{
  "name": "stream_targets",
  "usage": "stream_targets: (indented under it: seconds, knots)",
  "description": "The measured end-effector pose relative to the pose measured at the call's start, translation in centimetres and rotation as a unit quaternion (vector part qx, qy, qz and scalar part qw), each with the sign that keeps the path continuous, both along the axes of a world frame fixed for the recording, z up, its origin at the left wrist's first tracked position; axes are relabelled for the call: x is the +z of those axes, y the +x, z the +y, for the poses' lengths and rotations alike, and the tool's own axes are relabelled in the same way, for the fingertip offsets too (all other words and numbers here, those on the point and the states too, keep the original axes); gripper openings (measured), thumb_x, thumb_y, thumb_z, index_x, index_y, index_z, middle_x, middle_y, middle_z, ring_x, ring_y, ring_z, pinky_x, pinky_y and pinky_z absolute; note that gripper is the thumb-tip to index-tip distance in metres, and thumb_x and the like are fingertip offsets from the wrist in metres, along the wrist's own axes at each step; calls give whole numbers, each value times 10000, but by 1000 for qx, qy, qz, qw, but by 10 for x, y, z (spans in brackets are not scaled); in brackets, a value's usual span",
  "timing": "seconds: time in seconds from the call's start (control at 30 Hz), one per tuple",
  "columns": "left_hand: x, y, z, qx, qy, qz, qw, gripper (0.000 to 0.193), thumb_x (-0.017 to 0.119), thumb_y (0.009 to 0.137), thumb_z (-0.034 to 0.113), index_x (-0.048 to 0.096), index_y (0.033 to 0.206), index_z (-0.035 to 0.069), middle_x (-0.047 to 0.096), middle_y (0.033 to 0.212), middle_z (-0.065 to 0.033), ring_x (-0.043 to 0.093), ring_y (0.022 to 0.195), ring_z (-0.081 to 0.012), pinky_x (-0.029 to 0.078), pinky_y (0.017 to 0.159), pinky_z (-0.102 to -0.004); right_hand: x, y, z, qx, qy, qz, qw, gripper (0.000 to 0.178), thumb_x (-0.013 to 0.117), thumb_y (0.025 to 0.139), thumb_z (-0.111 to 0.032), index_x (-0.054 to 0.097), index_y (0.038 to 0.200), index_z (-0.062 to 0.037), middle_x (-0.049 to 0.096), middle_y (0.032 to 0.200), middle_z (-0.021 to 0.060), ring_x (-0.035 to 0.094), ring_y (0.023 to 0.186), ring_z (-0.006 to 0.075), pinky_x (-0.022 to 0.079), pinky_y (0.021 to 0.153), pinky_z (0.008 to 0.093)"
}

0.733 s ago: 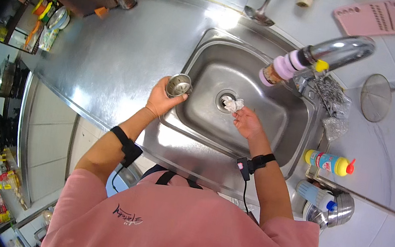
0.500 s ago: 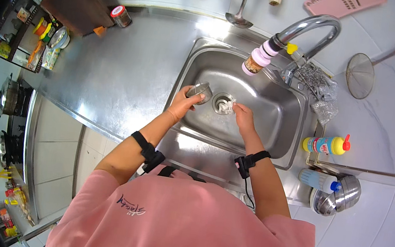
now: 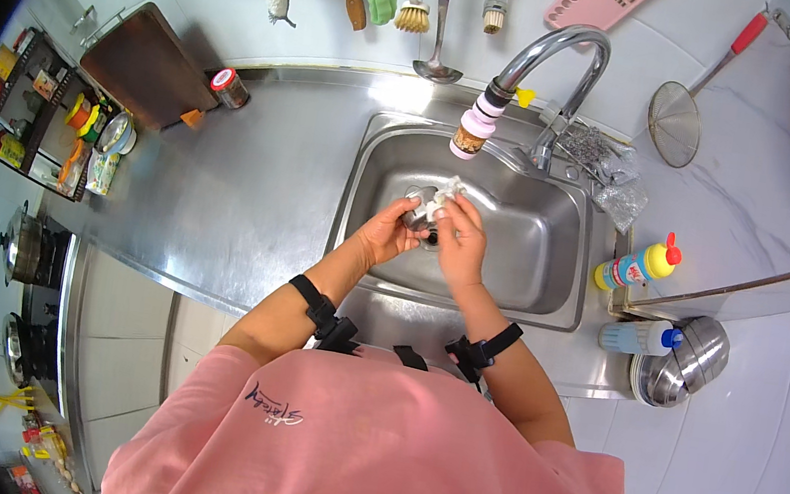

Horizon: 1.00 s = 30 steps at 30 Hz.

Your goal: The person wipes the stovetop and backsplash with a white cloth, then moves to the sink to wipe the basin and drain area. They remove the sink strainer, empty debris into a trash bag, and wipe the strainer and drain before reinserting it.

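Observation:
Over the steel sink (image 3: 532,276), my left hand (image 3: 384,235) grips a small round metal cup (image 3: 412,217), which looks like a sink strainer. My right hand (image 3: 461,243) pinches a crumpled white cloth or tissue (image 3: 445,193) and presses it against the cup. Both hands meet near the middle of the basin, fingers closed. Part of the dark drain hole (image 3: 433,238) shows between them; the cup's inside is mostly covered by the white wad and fingers.
The tap (image 3: 597,63) with a pink filter (image 3: 473,129) arches over the basin. Yellow (image 3: 637,266) and blue-capped (image 3: 640,337) bottles stand right, near metal bowls (image 3: 698,355). A jar (image 3: 229,88) and cutting board (image 3: 148,66) sit back left. A ladle (image 3: 437,71) and brushes hang behind.
My hands, apart before, have come together. The right hand has lifted the white wad from beside the drain to the metal cup in my left hand. The view has shifted, showing more of the wall.

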<state>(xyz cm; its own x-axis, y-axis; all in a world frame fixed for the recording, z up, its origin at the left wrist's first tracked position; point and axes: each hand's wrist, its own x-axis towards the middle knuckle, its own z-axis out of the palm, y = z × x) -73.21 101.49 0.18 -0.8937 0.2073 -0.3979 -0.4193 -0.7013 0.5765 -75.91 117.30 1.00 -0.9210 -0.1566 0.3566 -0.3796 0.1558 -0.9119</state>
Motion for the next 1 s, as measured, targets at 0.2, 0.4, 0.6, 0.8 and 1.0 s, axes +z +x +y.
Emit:
stream_targets:
  seconds: [0.2, 0.4, 0.6, 0.8, 1.0]
  knots:
    - [3, 1, 8, 31, -79, 5, 996, 317, 681, 872, 296, 592, 1062, 59, 634, 925, -58, 634, 732, -153, 539, 634, -243, 24, -11, -4, -6, 97, 3, 995, 256, 625, 886, -244, 710, 1046, -64, 683, 960, 138, 642, 800, 290, 509, 754, 362]
    - [7, 7, 7, 37, -79, 8, 996, 371, 704, 860, 263, 557, 1111, 33, 617, 936, -58, 624, 715, -159, 545, 636, -254, 22, -30, -2, 6, 37, -201, 979, 221, 635, 866, -232, 723, 966, -55, 702, 764, 106, 664, 693, 227, 500, 678, 331]
    - [14, 7, 7, 52, -188, 35, 980, 415, 674, 888, 360, 533, 1134, 58, 608, 919, -40, 599, 702, -129, 511, 608, -246, 20, -22, 5, 4, 47, -94, 994, 181, 660, 828, -223, 705, 902, -64, 680, 882, 135, 650, 807, 267, 499, 736, 349]
    - [20, 10, 3, -21, -286, 71, 955, 549, 449, 944, 587, 573, 1081, 71, 610, 838, -45, 574, 687, -130, 473, 620, -261, 33, -38, 17, 30, 116, -97, 988, 164, 671, 813, -190, 701, 900, -54, 675, 852, 103, 638, 777, 227, 489, 721, 328]
    - [22, 9, -1, -44, -333, 88, 938, 658, 407, 915, 675, 607, 943, 49, 599, 754, -53, 553, 654, -129, 474, 642, -257, 40, -47, 19, 68, 121, -118, 983, 151, 656, 785, -167, 697, 894, -71, 663, 906, 147, 642, 846, 302, 493, 772, 370]
